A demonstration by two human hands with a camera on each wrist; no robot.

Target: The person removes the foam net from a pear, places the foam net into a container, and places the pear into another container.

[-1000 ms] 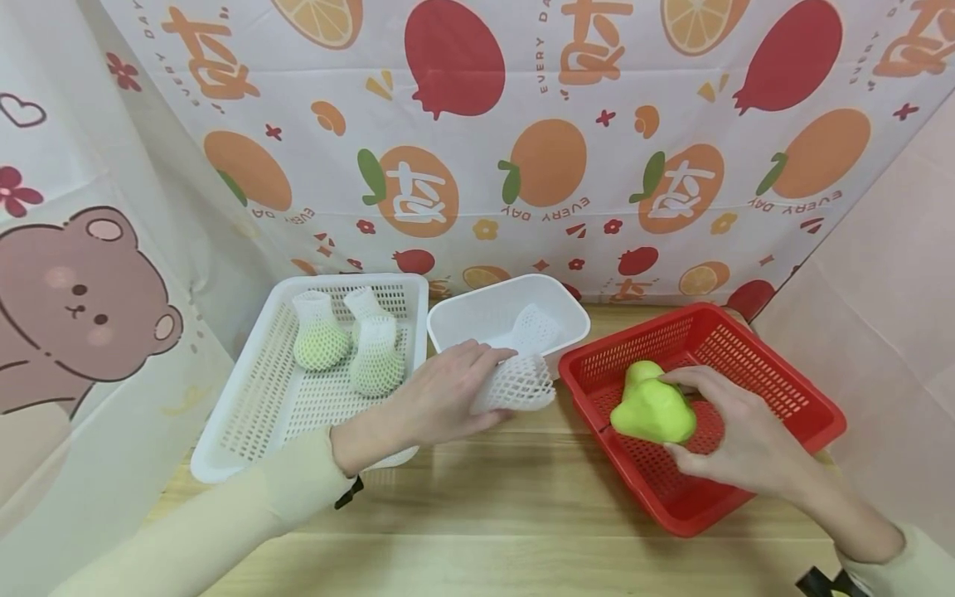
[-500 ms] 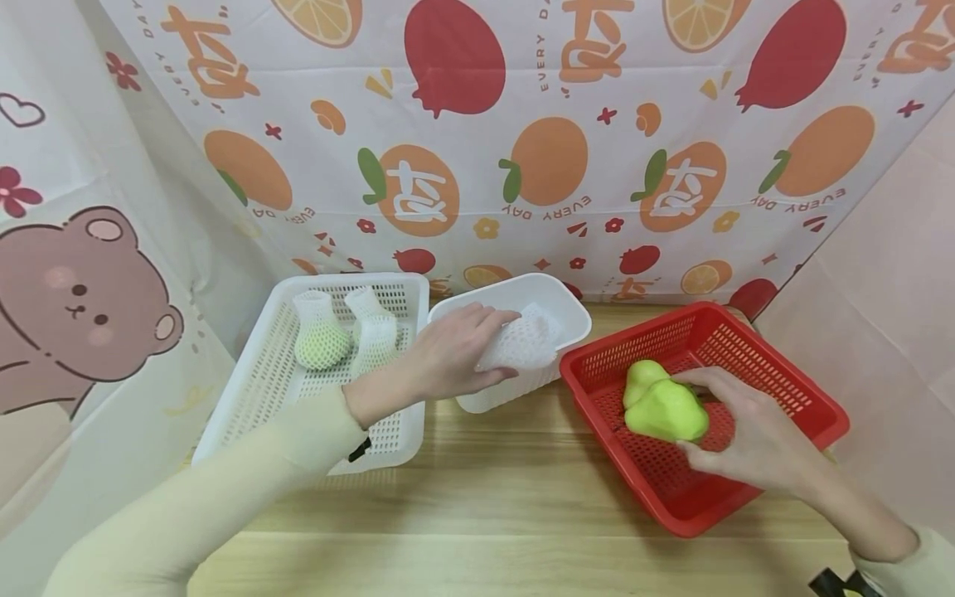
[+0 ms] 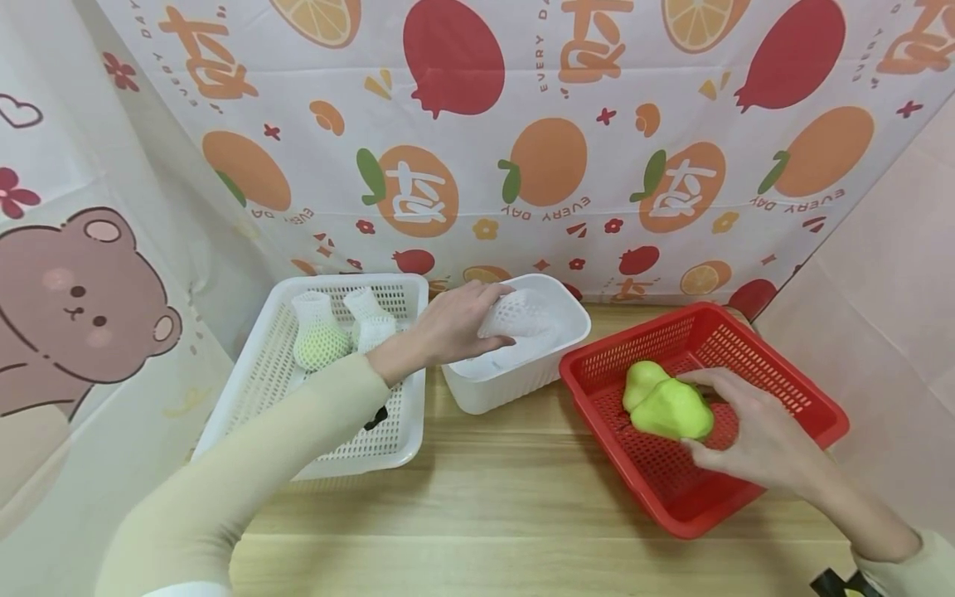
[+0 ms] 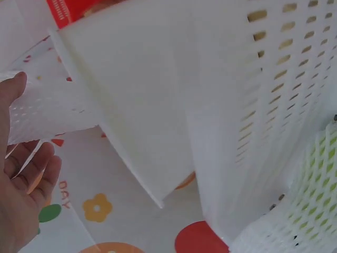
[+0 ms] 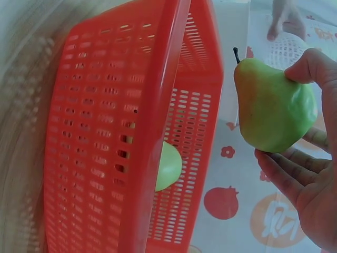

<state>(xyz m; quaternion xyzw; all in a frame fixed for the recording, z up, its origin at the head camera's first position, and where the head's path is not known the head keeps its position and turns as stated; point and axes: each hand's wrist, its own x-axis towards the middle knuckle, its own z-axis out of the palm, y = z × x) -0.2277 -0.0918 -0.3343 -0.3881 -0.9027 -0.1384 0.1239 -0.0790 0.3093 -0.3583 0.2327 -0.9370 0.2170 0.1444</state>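
My left hand (image 3: 466,319) is at the left side of the small white tub (image 3: 515,381) and holds a white foam net sleeve (image 3: 518,311) inside its rim. In the left wrist view, the sleeve (image 4: 50,108) lies between thumb and curled fingers. Over the red basket (image 3: 716,518), my right hand (image 3: 761,435) grips a green pear (image 3: 675,410) between thumb and fingers; the right wrist view shows its dark stem and the pear (image 5: 274,105) held clear of the basket wall. A second green pear (image 3: 643,380) lies in the red basket.
A white perforated basket (image 3: 246,414) stands at the left, holding net-wrapped pears (image 3: 321,344), partly hidden by my left arm. The wooden table (image 3: 507,489) runs along the front. A fruit-print curtain (image 3: 477,182) hangs close behind the containers.
My left hand has moved up and back with the foam net sleeve, lowering it into the white tub. My right hand and the pear have shifted slightly right.
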